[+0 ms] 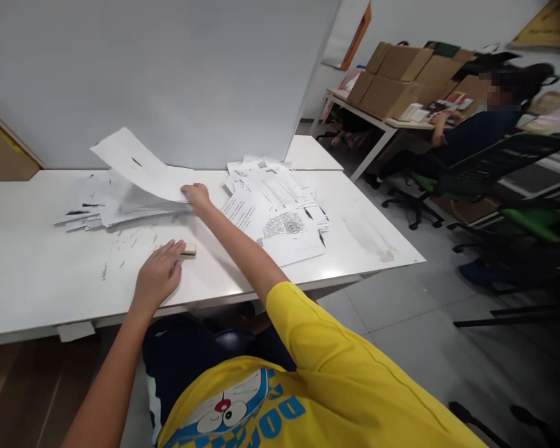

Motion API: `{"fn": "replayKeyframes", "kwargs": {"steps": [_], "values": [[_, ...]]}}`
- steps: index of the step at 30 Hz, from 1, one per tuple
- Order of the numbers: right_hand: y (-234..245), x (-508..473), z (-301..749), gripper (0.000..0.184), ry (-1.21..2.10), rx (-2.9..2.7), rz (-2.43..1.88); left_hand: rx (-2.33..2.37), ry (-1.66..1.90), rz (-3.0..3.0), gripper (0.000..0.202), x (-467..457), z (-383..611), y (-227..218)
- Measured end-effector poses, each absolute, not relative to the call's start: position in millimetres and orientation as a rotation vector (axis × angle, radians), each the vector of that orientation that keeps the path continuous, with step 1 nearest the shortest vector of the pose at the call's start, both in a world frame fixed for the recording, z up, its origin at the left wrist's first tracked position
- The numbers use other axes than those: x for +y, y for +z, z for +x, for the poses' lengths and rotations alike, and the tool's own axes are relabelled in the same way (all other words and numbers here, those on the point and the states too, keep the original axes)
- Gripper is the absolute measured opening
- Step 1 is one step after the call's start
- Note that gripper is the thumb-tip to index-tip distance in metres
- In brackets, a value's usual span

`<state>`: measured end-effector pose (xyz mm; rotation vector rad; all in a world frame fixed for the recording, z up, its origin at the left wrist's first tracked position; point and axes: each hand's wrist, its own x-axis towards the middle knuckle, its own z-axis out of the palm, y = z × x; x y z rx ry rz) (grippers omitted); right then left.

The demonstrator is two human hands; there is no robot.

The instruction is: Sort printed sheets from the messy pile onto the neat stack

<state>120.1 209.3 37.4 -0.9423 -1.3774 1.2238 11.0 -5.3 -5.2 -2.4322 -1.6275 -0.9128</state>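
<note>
- I see the right hand [197, 196] pinching the near corner of a paper sheet [137, 165], thumb and fingers closed on it; the sheet bows upward in a smooth curve, white with one short dark mark.
- The left hand [160, 271] lies palm down, fingers nearly straight and together, across a small oblong block [190, 250], cream above a dark layer; fingers cover most of it, so I cannot tell whether they grip it.
- Under the raised sheet sits a loose paper stack [116, 216], its edges ragged and fanned, some blotted black.
- Between stack and left hand, I see thin grey flecks [105, 271] on the glossy white tabletop [37, 274].
- Right of the right hand, a printed pile [280, 214] spreads unevenly, flat pages overlapping at angles.
- Behind both heaps of paper stands a smooth, pale grey panel [168, 74].
- Farther right, brown cardboard boxes [387, 90] are stacked on another table [387, 124]; their contents are hidden from me.
- Beside them, a person [483, 137] in dark clothes sits in a dark-backed chair [499, 163].
</note>
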Motion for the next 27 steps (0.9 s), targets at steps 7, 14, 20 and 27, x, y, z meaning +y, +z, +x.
{"fn": "replayKeyframes", "kwargs": {"steps": [7, 14, 20, 27], "values": [[40, 205, 192, 0.069, 1.017, -1.318, -1.325, -1.540, -1.019, -2.431, 0.050, 2, 3, -14], [38, 201, 381, 0.050, 0.308, -1.456, -1.788, -1.517, -1.064, -2.400, 0.048, 2, 4, -17], [14, 201, 425, 0.059, 0.205, -1.430, -2.059, -1.486, -1.057, -2.276, 0.029, 34, 8, 8], [20, 198, 420, 0.040, 0.164, -1.353, -2.136, -1.613, -0.739, -2.382, 0.043, 149, -26, 31]]}}
